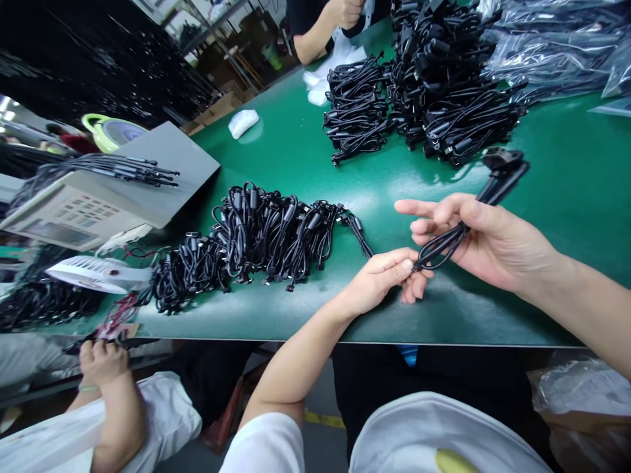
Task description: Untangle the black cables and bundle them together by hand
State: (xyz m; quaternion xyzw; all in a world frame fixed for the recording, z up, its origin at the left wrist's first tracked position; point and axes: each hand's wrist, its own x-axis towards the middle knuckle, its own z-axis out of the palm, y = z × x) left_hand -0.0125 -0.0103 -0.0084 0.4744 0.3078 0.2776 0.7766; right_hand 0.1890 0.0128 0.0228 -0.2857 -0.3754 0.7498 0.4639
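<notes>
both hands over green table. right hand grips folded black cable, plug end sticking up past fingers. left hand pinches cable's looped end. row of bundled cables lies just left.

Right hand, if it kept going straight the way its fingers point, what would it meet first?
Probably the row of bundled cables lying on the green table, though the right hand, holding a cable, may pass above it; height is unclear.
</notes>
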